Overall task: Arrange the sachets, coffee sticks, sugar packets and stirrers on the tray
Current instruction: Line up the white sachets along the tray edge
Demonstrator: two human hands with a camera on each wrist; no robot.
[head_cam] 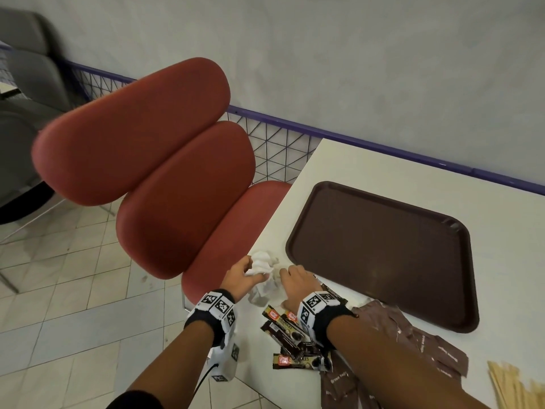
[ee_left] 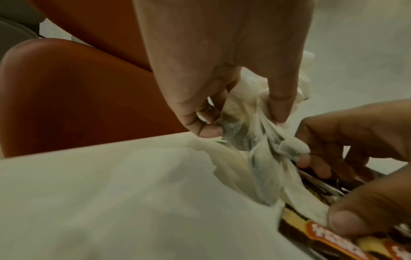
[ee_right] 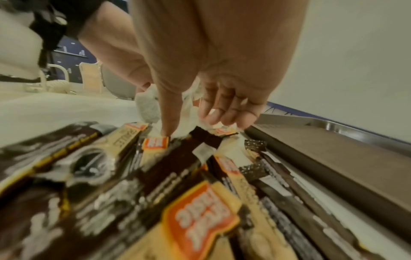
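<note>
A bunch of crumpled white sachets (head_cam: 261, 261) (ee_left: 262, 168) (ee_right: 146, 107) lies near the white table's left edge, beside the brown tray (head_cam: 383, 255) (ee_right: 333, 149), which holds nothing. My left hand (head_cam: 250, 268) (ee_left: 244, 123) pinches the bunch between thumb and fingers. My right hand (head_cam: 283, 273) (ee_right: 189, 124) curls over the bunch's other end, its thumb pressing down where sachets meet the coffee sticks (head_cam: 280, 329) (ee_left: 311, 234) (ee_right: 155, 184). Those sticks lie scattered under my right wrist. Brown sugar packets (head_cam: 418, 338) sit by the tray's near edge. Wooden stirrers (head_cam: 513, 388) lie at the bottom right.
A red padded chair (head_cam: 177, 172) stands against the table's (head_cam: 442, 178) left side, close to my left hand. Behind the table runs a purple wire railing (head_cam: 368, 143) along a grey wall. Tiled floor lies below on the left.
</note>
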